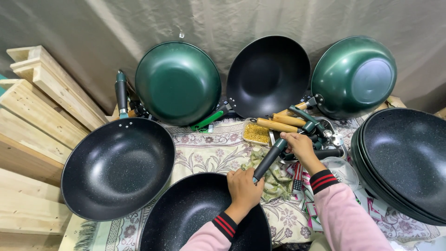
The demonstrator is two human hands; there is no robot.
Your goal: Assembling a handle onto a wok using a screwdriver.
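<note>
Black wok (200, 218) sits right in front of you on the patterned cloth (209, 151), its dark handle (269, 159) angled up to the right. Your left hand (243, 188) is clenched round the handle's base at the rim, prob. to steady the joint, w/ right hand (299, 146) fingers pinching the handle's far end. Spare handles (278, 124) & a tray of screws (256, 133) lie just beyond, within reach.

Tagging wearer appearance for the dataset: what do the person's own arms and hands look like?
Both arms wear pink long sleeves with dark ribbed cuffs carrying red stripes. Left hand and right hand are bare: no gloves, and no rings or watch visible.
</note>
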